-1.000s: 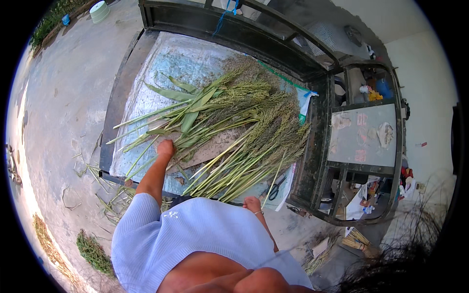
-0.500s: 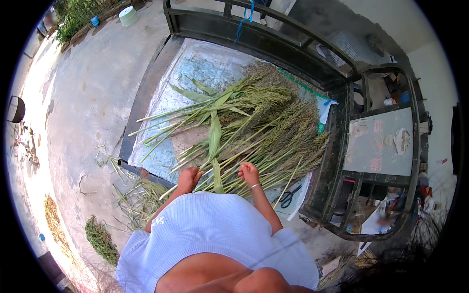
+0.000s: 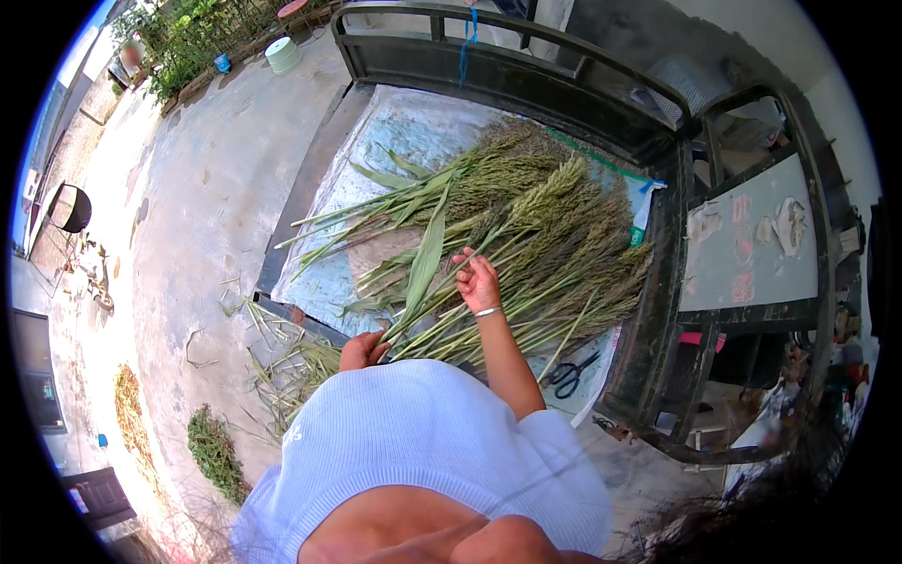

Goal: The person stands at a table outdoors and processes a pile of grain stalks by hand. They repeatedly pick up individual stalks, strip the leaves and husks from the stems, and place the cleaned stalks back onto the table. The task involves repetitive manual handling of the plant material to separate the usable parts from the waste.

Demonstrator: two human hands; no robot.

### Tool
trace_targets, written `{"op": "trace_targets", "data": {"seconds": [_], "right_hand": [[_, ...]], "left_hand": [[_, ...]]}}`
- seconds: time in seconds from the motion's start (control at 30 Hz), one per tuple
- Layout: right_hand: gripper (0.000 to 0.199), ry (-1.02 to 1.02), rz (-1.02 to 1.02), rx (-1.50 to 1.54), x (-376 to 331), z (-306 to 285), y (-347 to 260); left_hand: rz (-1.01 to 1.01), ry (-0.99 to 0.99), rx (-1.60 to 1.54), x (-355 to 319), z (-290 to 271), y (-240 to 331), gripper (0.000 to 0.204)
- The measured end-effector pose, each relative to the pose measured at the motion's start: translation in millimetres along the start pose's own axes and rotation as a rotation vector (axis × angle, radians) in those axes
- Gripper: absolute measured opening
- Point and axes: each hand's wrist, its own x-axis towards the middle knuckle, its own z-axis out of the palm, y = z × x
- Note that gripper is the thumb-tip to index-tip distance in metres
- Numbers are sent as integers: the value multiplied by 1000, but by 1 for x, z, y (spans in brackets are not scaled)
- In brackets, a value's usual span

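Observation:
A pile of cut grain stalks with drooping green-brown seed heads lies on a pale sheet in a dark metal cart bed. My left hand, close to my chest, is closed round the lower end of a stalk. This grain stalk slants up to the right, its seed head over the pile. My right hand has its fingers curled at the stalk's middle. One long green leaf sticks up beside it. Black-handled scissors lie on the sheet, right of my right forearm.
Dark metal rails bound the bed at the back and right. Stripped leaves lie at its lower left. A heap of green plants is on the concrete floor. Far off stands a pale green bucket.
My right hand has moved up and away from my body along the stalk. My left hand stays low near my chest. The whole view has tilted a little, shifting the scene to the right.

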Motion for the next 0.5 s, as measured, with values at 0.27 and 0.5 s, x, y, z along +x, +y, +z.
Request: {"op": "trace_targets", "data": {"seconds": [0.27,0.5], "right_hand": [[12,145,-195,-171,-6,-15,-16],[13,182,-299,-229,-23,16,-12]], "left_hand": [[7,37,448,4,-22,34,22],[58,76,622,27,2,73,14]]}}
